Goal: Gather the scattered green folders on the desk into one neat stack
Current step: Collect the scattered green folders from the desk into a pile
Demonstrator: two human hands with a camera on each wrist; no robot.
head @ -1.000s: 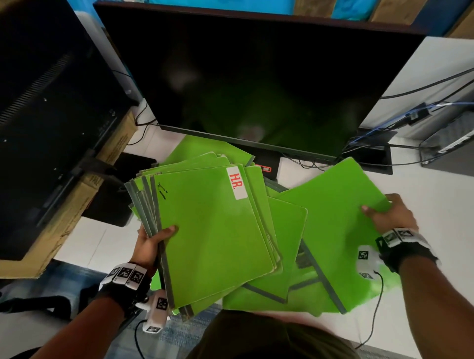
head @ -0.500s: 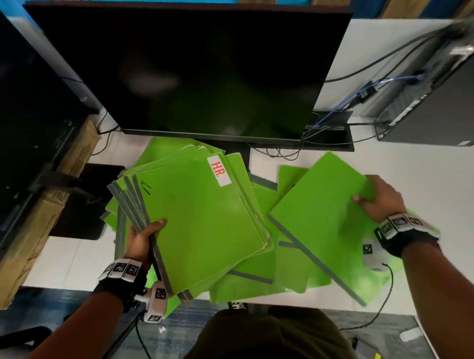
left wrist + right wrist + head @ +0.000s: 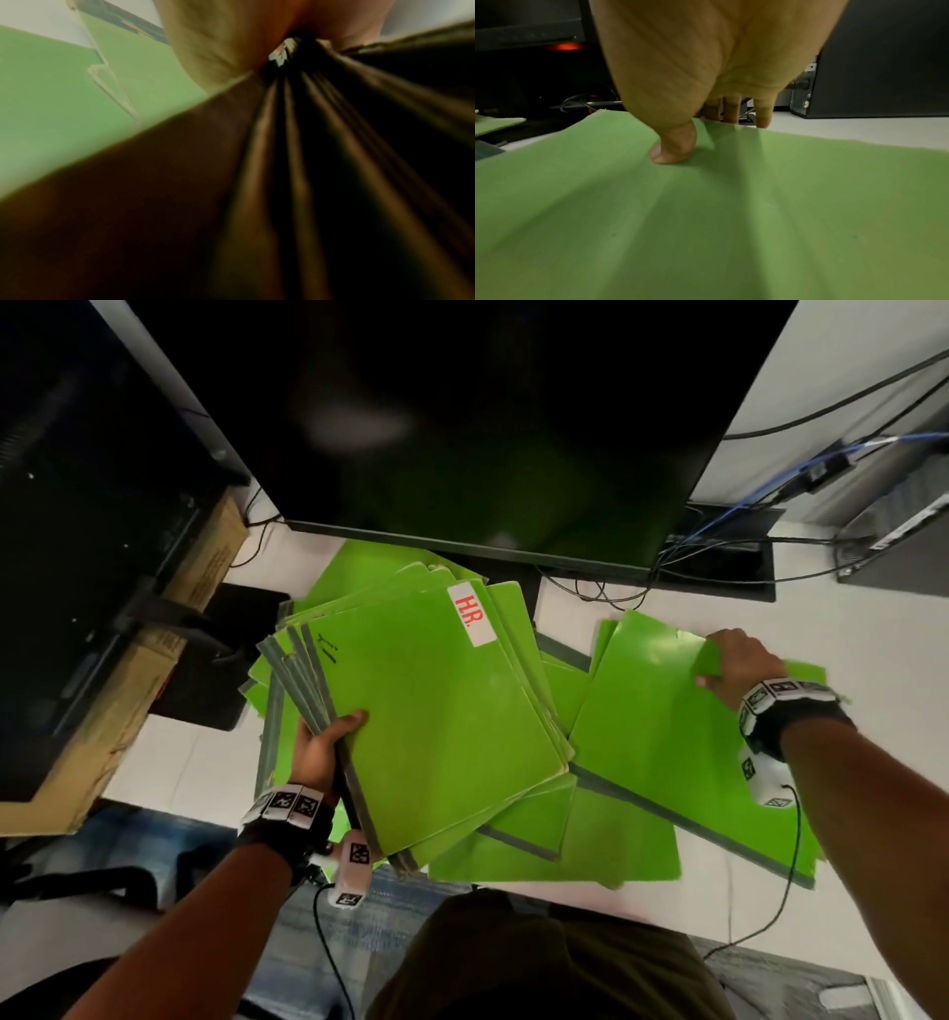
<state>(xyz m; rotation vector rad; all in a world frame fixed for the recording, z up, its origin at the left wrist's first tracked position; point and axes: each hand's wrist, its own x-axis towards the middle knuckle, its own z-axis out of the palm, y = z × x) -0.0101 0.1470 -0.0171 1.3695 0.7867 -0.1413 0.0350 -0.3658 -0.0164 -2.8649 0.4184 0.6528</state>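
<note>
At far left we see a dark computer case point(image 3: 77, 546) standing on a cardboard box point(image 3: 128, 690). Next comes the left hand point(image 3: 321, 752), thumb curled over the top and fingers beneath, clamping the grey-spined edge of a fanned bundle of green folders point(image 3: 426, 726); the topmost one bears a white label point(image 3: 470, 614) reading "H.R." in red. The bundle is raised at a tilt above the white desk point(image 3: 847, 629), in front of a black monitor point(image 3: 462, 413). In the left wrist view we find only dark, blurred folder edges against the palm. Beneath and to the right of the bundle, loose folders point(image 3: 554, 855) lie overlapping on the desk near its front edge. Further right, the right hand point(image 3: 739, 665) pinches the far edge of a single folder point(image 3: 667, 742), thumb point(image 3: 673, 146) pressed on its upper face, fingers point(image 3: 731, 109) tucked under the lifted edge. Cables point(image 3: 770, 505) trail at upper right.
</note>
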